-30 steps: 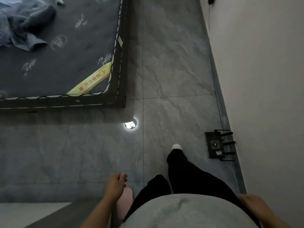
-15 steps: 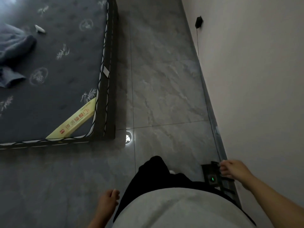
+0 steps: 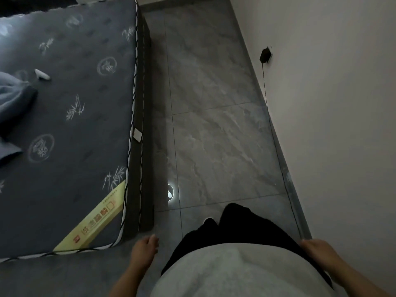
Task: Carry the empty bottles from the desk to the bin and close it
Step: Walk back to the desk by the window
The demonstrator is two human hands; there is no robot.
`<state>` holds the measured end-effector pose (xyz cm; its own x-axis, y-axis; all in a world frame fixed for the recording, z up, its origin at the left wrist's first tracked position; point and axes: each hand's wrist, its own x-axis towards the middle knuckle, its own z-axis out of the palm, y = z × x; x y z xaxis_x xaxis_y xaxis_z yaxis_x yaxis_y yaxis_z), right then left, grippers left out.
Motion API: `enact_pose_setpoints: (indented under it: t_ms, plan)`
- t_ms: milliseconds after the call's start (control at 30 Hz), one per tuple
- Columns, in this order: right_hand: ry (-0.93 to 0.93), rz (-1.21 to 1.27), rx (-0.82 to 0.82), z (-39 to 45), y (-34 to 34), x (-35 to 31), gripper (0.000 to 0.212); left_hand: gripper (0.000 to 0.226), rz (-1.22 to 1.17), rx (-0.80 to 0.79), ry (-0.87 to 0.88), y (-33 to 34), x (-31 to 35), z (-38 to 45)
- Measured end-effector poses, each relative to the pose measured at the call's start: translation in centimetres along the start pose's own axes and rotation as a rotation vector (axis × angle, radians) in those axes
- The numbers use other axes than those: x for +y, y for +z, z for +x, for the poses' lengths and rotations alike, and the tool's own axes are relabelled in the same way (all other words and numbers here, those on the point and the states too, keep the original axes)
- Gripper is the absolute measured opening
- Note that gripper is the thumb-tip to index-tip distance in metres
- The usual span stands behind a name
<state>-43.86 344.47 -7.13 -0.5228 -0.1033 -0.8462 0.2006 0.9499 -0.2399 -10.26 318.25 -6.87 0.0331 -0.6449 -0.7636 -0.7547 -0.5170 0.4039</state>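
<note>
A dim bedroom: grey tiled floor fills the centre of the frame, a mattress the left, a pale wall the right. Loosely curled fingers of the left hand grasp nothing; the right hand, lower right, hangs slack and empty too. Since a moment ago the view has swung past the floor router, so the person is walking; no bottles, desk or bin are in sight, and the carrying likely hasn't started.

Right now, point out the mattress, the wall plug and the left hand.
mattress (image 3: 85,129), head view, bare quilted top.
wall plug (image 3: 265,54), head view, black body.
left hand (image 3: 144,249), head view, back of the hand.
</note>
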Motion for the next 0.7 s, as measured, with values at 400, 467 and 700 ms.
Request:
enact_pose_setpoints:
  t_ms: [400,467,700]
  plan:
    - [-0.046,-0.031,-0.042,11.0,-8.9,-20.7,0.030,0.032,0.074,0.023,0.095,1.5,24.0,12.5]
    - [-0.026,0.152,-0.003,12.8,-11.2,-25.3,0.025,0.033,0.099,0.022,0.063,2.1,26.1,12.7]
    - [-0.105,0.199,-0.014,18.5,-16.1,-40.1,0.020,0.031,0.117,0.051,-0.127,1.9,31.8,15.2]
